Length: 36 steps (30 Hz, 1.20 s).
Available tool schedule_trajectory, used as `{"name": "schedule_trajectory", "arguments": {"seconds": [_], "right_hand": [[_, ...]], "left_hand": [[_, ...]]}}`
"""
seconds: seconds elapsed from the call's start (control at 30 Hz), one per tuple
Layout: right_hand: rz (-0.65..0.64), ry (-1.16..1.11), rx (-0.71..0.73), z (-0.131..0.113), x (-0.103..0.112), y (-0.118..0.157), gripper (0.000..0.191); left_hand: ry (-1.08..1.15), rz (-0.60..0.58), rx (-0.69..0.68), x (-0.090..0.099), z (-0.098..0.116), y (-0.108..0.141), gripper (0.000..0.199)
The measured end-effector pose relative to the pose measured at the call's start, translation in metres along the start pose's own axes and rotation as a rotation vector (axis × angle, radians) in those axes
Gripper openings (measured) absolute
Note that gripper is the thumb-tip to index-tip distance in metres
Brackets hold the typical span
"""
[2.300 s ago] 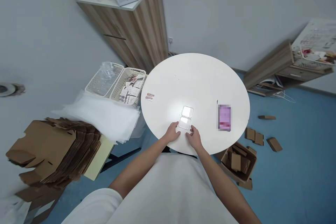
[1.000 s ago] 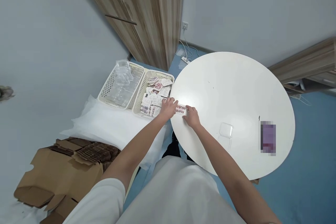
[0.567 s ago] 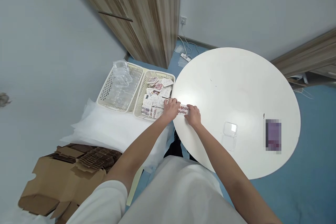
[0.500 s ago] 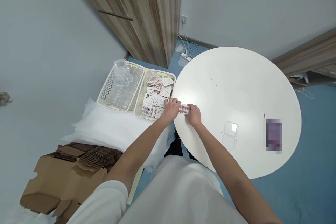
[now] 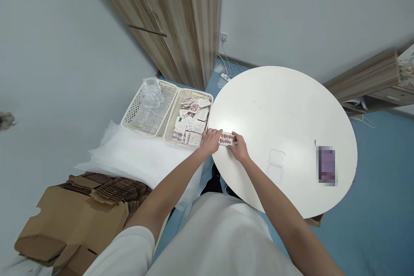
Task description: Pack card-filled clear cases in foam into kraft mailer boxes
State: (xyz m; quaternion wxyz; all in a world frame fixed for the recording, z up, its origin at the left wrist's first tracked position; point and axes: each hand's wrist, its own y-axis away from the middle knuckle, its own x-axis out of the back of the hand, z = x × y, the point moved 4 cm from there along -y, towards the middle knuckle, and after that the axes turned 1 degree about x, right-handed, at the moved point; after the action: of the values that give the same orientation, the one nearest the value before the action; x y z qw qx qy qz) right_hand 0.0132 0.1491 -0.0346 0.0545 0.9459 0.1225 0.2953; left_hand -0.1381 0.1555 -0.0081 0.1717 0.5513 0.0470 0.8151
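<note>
Between my two hands, at the left edge of the round white table (image 5: 291, 108), is a small card of press-on nails (image 5: 226, 139) with reddish nails in two rows. My left hand (image 5: 211, 140) grips its left end, fingers bent over the edge. At the other end, my right hand (image 5: 238, 146) pinches the card between thumb and fingers. Just left of my hands, a cream basket (image 5: 168, 131) holds several similar nail cards (image 5: 190, 123), some with printed backs showing. A clear hinged plastic case (image 5: 276, 158) lies opened out on the table to the right.
A second cream basket (image 5: 129, 116) holds clear plastic cases (image 5: 152, 95). White foam sheeting (image 5: 136, 155) lies before the baskets, with folded cardboard boxes (image 5: 77, 215) at lower left. A blurred purple item (image 5: 327, 164) rests on the table's right. A wooden cabinet (image 5: 174, 17) stands behind.
The view has shifted, showing the cabinet top. My left hand has moved slightly away from the basket, and more of the nail card shows between my hands.
</note>
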Motion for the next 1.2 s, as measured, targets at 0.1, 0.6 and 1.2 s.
{"name": "schedule_trajectory", "arguments": {"seconds": [0.1, 0.6, 1.2], "right_hand": [[-0.009, -0.01, 0.033, 0.001, 0.015, 0.018, 0.065], [0.106, -0.018, 0.008, 0.077, 0.109, 0.161, 0.061], [-0.035, 0.027, -0.03, 0.145, 0.154, 0.158, 0.058]], "left_hand": [[0.055, -0.031, -0.035, -0.001, 0.014, 0.009, 0.059], [0.327, 0.003, -0.297, -0.079, 0.155, 0.067, 0.063], [0.147, -0.132, -0.116, -0.124, 0.21, 0.038, 0.058]]}}
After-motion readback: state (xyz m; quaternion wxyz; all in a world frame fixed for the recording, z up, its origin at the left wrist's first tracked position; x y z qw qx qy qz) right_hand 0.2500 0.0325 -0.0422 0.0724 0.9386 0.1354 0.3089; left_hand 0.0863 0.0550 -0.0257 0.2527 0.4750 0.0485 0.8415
